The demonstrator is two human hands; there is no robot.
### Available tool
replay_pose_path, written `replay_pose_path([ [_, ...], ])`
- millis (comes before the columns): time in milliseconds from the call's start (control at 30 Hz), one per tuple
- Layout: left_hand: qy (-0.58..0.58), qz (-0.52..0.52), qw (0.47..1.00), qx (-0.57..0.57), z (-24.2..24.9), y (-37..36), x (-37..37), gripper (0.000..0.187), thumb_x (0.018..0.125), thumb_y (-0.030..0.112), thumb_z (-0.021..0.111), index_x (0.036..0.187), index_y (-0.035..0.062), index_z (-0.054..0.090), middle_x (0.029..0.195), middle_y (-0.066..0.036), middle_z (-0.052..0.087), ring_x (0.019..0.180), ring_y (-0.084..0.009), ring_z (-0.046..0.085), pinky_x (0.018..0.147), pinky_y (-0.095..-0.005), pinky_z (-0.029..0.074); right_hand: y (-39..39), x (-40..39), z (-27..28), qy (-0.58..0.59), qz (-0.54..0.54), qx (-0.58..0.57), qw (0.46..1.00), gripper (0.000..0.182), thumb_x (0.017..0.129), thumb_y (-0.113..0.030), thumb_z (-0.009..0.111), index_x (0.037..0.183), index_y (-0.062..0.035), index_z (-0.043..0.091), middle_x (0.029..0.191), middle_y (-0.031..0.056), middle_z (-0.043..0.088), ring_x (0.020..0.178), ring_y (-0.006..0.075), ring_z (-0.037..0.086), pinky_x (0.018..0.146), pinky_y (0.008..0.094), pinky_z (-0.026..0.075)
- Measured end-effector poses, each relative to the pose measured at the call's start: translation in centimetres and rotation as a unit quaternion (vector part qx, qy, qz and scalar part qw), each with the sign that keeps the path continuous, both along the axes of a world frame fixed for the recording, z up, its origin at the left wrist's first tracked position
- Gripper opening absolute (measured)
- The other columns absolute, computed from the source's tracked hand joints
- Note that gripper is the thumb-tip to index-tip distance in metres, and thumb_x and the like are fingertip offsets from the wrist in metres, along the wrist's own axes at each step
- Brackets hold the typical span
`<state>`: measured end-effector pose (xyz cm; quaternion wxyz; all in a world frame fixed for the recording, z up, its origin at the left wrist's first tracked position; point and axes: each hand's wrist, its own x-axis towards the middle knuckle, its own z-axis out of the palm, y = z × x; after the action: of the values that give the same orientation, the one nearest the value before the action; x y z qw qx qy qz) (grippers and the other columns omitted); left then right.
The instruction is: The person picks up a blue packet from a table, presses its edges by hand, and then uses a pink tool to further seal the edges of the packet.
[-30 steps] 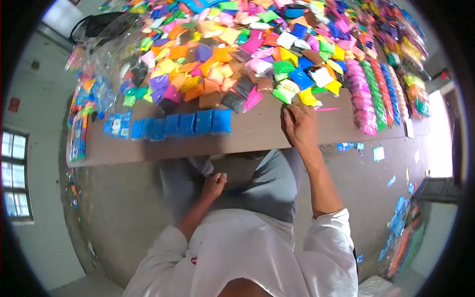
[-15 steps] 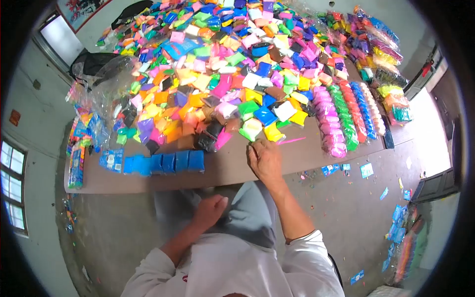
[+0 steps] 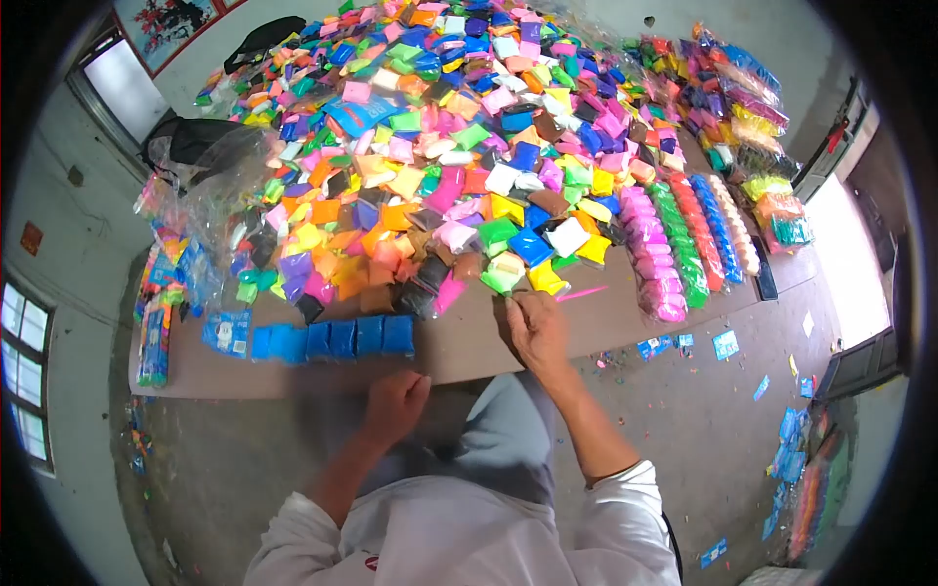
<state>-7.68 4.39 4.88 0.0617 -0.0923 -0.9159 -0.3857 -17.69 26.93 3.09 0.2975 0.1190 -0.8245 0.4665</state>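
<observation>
My right hand [image 3: 535, 330] rests palm down at the front of the table, its fingers bent loosely and holding nothing that I can see. Just beyond its fingertips lie a light green packet [image 3: 503, 272] and a yellow packet [image 3: 547, 280]. A thin pink strip [image 3: 584, 292] is to its right. My left hand [image 3: 398, 404] is closed in a fist at the table's near edge, with nothing showing in it. Above that hand runs a row of blue packets [image 3: 355, 338], ending at the left in a printed blue wrapper [image 3: 227, 334].
A large heap of small colourful packets [image 3: 420, 186] covers most of the table [image 3: 459, 356]. Long packs in pink [image 3: 653, 259], green [image 3: 687, 244], red, blue and cream stand at the right, beside a dark phone-like object [image 3: 766, 283]. Wrappers [image 3: 725, 345] litter the floor.
My left hand has risen from my lap to the table edge. My right hand sits slightly farther back from the packets. The whole view has shifted a little downward.
</observation>
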Motion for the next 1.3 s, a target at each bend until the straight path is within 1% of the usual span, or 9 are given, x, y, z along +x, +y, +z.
replay_pose_path([
  [367,0.077,0.061,0.995,-0.033,-1.5,0.7,-1.9,0.019,0.084,0.022,0.06,0.072,0.0067,0.061,0.067,-0.014,0.06,0.061,-0.0342,0.059,0.055,-0.0412,0.047,-0.5,-9.3,6.7,0.113,-0.004,0.138,0.984,0.005,0.078,-0.008,0.061,0.08,-0.0037,0.06,0.071,0.014,0.055,0.069,0.0323,0.055,0.061,0.0428,0.044],
  [400,0.066,0.068,0.994,-0.053,-1.8,0.7,-1.8,0.02,0.084,0.023,0.06,0.072,0.0071,0.06,0.067,-0.014,0.06,0.061,-0.034,0.06,0.055,-0.0412,0.047,-0.1,-10.8,6.9,0.087,0.008,0.19,0.978,0.01,0.079,-0.008,0.062,0.087,-0.003,0.064,0.079,0.0159,0.06,0.075,0.0342,0.06,0.065,0.0417,0.046],
  [567,0.04,0.1,0.992,-0.068,-1.9,1.6,-1.5,0.014,0.08,0.016,0.064,0.07,0.0067,0.06,0.065,-0.012,0.06,0.057,-0.0315,0.06,0.05,-0.0393,0.045,-1.2,-21.1,8.1,-0.016,0.024,0.195,0.98,0.015,0.083,-0.009,0.054,0.093,-0.0026,0.063,0.085,0.0216,0.063,0.082,0.0363,0.062,0.07,0.0427,0.048],
  [667,0.085,0.095,0.986,-0.105,-2.3,1.7,-1.7,0.016,0.079,0.017,0.065,0.067,0.0082,0.059,0.061,-0.012,0.058,0.054,-0.031,0.058,0.048,-0.0399,0.044,-2.5,-28.4,7.8,0.0,0.018,0.179,0.984,0.018,0.08,-0.009,0.052,0.093,-0.0022,0.063,0.086,0.023,0.063,0.083,0.0379,0.062,0.073,0.0432,0.048],
  [733,0.08,0.083,0.99,-0.085,-2.0,1.7,-1.8,0.016,0.079,0.017,0.065,0.066,0.0096,0.058,0.058,-0.011,0.055,0.052,-0.0307,0.056,0.047,-0.0402,0.042,-2.5,-32.6,6.5,-0.08,0.037,0.291,0.953,0.024,0.076,-0.009,0.052,0.095,-0.002,0.064,0.088,0.0235,0.064,0.085,0.0392,0.061,0.074,0.044,0.048],
  [833,0.057,0.076,0.99,-0.101,-2.0,1.4,-2.0,0.017,0.077,0.016,0.066,0.064,0.0099,0.057,0.057,-0.009,0.054,0.051,-0.0304,0.056,0.046,-0.04,0.042,-2.8,-35.5,6.1,-0.127,0.029,0.228,0.965,0.024,0.07,-0.015,0.057,0.089,-0.0031,0.065,0.093,0.0228,0.064,0.09,0.0368,0.062,0.08,0.0435,0.049],
  [1033,0.068,0.1,0.989,-0.084,-2.2,1.8,-2.0,0.019,0.074,0.013,0.068,0.063,0.0101,0.053,0.055,-0.009,0.053,0.048,-0.0287,0.055,0.043,-0.0388,0.041,-3.6,-37.5,5.0,-0.126,-0.04,0.098,0.986,0.022,0.069,-0.015,0.061,0.087,-0.0037,0.068,0.085,0.0222,0.066,0.083,0.0394,0.063,0.074,0.0447,0.05],
  [1233,0.097,0.1,0.986,-0.091,-1.7,1.8,-2.2,0.021,0.073,0.012,0.069,0.062,0.0106,0.051,0.054,-0.007,0.051,0.046,-0.0266,0.054,0.042,-0.0375,0.04,-4.6,-37.8,4.8,-0.176,-0.049,0.015,0.983,0.029,0.064,-0.022,0.073,0.082,0.0005,0.067,0.075,0.0179,0.066,0.07,0.0314,0.065,0.065,0.04,0.05],
  [1300,0.1,0.097,0.986,-0.095,-1.6,1.9,-2.2,0.022,0.073,0.011,0.069,0.062,0.0105,0.051,0.054,-0.007,0.051,0.046,-0.0263,0.054,0.042,-0.0373,0.04,-4.4,-37.7,4.7,-0.206,-0.021,-0.015,0.978,0.029,0.065,-0.023,0.073,0.08,0.0007,0.067,0.07,0.014,0.066,0.063,0.0236,0.064,0.059,0.0357,0.049],
])
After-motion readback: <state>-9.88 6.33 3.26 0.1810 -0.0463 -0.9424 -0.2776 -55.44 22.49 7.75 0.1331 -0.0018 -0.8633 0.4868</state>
